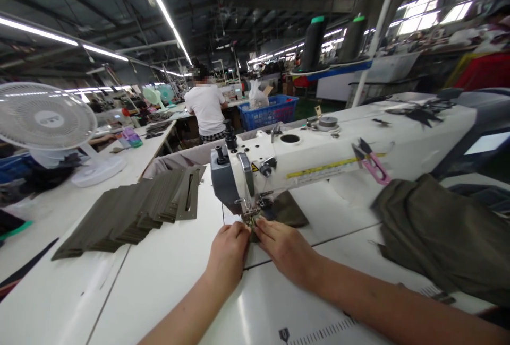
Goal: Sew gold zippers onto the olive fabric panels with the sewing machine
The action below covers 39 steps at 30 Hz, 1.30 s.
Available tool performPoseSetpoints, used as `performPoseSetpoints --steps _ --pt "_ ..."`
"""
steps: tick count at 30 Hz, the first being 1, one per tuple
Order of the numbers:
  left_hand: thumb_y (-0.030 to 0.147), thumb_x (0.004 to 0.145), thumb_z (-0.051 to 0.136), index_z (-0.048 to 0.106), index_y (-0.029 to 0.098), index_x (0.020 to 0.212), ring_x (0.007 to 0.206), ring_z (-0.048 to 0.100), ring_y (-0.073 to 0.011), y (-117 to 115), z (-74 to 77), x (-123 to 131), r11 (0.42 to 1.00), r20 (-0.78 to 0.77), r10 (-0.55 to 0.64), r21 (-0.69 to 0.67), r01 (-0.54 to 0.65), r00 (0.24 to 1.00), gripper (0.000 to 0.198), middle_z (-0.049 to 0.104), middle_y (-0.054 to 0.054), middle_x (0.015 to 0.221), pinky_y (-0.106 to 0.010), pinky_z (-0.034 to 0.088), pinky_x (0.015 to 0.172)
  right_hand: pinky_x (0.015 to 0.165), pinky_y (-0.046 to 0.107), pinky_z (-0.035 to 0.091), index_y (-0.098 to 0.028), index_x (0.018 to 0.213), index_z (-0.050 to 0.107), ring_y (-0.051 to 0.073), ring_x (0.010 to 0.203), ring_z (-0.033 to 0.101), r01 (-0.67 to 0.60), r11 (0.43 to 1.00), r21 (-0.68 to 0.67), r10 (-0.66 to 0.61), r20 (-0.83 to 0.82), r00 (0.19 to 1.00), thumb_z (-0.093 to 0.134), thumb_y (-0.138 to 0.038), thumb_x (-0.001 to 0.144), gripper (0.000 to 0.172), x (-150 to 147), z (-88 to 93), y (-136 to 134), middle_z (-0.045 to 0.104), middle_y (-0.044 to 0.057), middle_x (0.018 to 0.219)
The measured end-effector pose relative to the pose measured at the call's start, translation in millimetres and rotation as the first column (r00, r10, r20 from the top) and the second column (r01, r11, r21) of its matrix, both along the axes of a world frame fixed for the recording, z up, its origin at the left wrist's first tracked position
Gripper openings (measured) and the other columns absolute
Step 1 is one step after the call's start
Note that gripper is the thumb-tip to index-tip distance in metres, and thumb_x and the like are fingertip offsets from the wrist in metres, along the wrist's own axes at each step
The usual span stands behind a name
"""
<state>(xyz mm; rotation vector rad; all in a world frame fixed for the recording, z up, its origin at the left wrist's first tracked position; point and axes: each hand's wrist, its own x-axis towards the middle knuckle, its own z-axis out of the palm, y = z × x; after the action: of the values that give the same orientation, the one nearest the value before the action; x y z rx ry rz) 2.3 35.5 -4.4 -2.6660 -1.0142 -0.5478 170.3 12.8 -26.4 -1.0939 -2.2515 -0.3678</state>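
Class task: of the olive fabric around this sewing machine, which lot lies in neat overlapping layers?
The stack of olive strips left of the sewing machine: its pieces overlap evenly, whereas the olive cloth on the right lies bunched in a loose heap.

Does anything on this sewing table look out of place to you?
Mostly it looks orderly, but pink-handled metal thread snips lie on the white sewing machine's arm, across its yellow measuring tape, rather than on the table. Dark fabric scraps also lie scattered on the machine's far end.

White desk fan (48,117); blue plastic crate (269,114)
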Motion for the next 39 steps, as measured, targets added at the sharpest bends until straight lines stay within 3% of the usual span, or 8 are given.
performPoseSetpoints --steps 4,13,26,39 --pt "0.009 0.086 0.04 0.058 0.013 0.095 0.096 0.06 -0.0224 -12.5 -3.4 -6.5 0.998 0.069 -0.066 0.03 0.064 0.995 0.021 0.063 -0.012 0.104 -0.039 0.05 0.082 0.086 0.037 0.051 -0.004 0.101 0.063 0.024 0.099 0.06 0.029 0.999 0.026 -0.029 0.018 0.999 0.043 -0.001 0.081 0.028 1.8 -6.5 -5.4 0.063 0.017 0.107" --pt "0.007 0.087 0.036 0.06 0.013 0.084 0.086 0.064 -0.0185 -2.7 -1.4 -1.0 0.99 0.112 -0.131 0.062 0.125 0.985 0.025 0.067 -0.009 0.089 -0.043 0.044 0.092 0.075 0.033 0.055 -0.003 0.089 0.065 0.024 0.083 0.065 -0.016 0.999 0.049 0.015 0.009 1.0 0.042 0.002 0.079 0.025 3.3 2.2 6.7 0.067 0.018 0.094" --pt "0.007 0.085 0.039 0.06 0.013 0.085 0.09 0.062 -0.0194 7.5 -0.8 0.2 0.994 0.09 -0.091 -0.052 0.096 0.992 0.022 0.066 -0.009 0.09 -0.041 0.043 0.092 0.077 0.036 0.054 -0.007 0.089 0.063 0.025 0.089 0.063 -0.054 0.996 -0.076 0.052 -0.023 0.998 0.044 0.0 0.081 0.021 6.8 3.1 17.5 0.066 0.015 0.093" --pt "0.007 0.084 0.043 0.059 0.014 0.083 0.087 0.063 -0.0181 11.5 -4.7 0.6 0.996 0.112 -0.077 -0.031 0.081 0.991 0.018 0.067 -0.008 0.09 -0.039 0.043 0.09 0.082 0.034 0.05 -0.012 0.087 0.061 0.022 0.093 0.06 -0.045 0.985 -0.168 0.043 -0.017 0.999 0.042 -0.005 0.084 0.021 7.5 1.2 21.7 0.065 0.012 0.085"
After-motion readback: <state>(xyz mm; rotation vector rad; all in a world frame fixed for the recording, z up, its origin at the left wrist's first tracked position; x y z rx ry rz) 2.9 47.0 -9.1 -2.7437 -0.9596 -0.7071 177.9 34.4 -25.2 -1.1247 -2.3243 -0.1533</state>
